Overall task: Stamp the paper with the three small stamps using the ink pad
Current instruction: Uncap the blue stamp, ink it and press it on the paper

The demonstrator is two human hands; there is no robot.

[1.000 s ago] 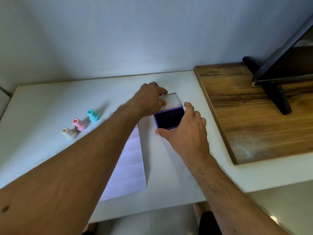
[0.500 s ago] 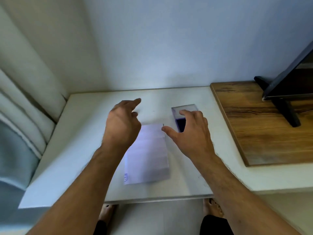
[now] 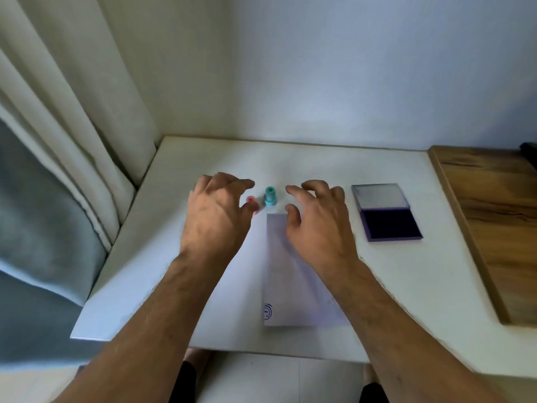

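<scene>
Fingers of the left hand (image 3: 216, 212) and the right hand (image 3: 316, 219) are spread loosely and hold nothing, on either side of the teal stamp (image 3: 270, 196). It stands upright on the surface (image 3: 406, 286), just beyond the paper (image 3: 286, 286), with the open ink pad (image 3: 389, 221) further right. This stamp looks light, stiff and easy to tip, so I would pinch its narrow neck.

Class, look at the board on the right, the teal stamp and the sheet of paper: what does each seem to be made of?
Board: likely wood or wood veneer, from its brown streaked grain. Teal stamp: probably moulded plastic, smooth and evenly coloured. Sheet of paper: thin matt white paper lying flat, with a small blue printed mark.
</scene>
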